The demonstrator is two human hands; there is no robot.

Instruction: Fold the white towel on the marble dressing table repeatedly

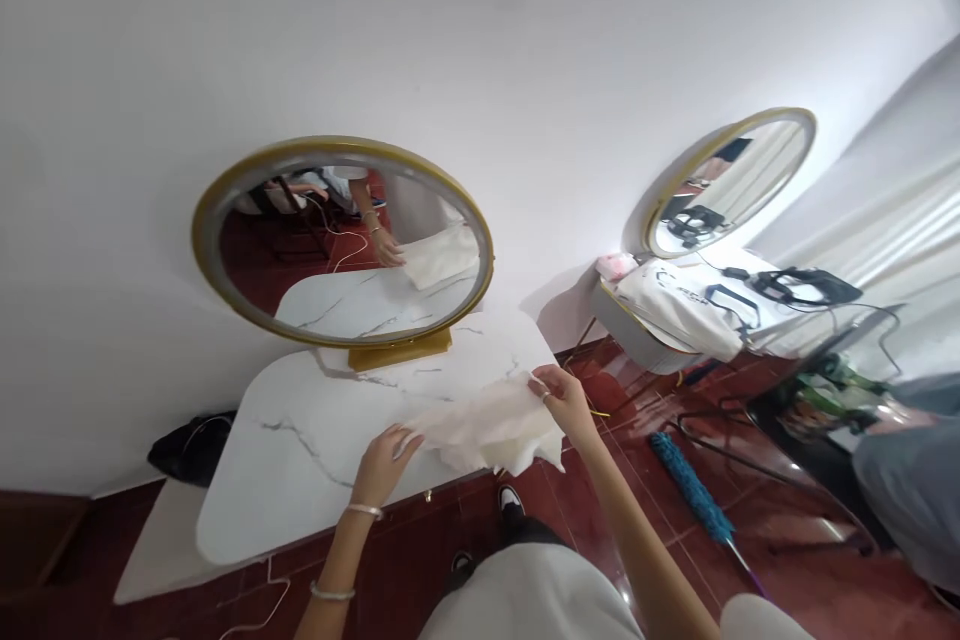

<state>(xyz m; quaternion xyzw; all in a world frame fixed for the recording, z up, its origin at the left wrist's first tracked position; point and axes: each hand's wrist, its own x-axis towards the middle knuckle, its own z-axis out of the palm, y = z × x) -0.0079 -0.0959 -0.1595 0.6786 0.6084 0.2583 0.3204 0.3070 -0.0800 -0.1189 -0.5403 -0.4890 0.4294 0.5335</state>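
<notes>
A crumpled white cloth lies on the white marble-patterned tabletop near its front right edge. My left hand grips the cloth's left end, fingers closed on it. My right hand pinches the cloth's upper right corner. Part of the cloth hangs over the table's front edge. A round gold-framed mirror stands at the back of the table and reflects the hand and the cloth.
A second round mirror stands on a table to the right with a white bag and black cables. A blue duster lies on the red tiled floor. A black bag sits by the wall at left.
</notes>
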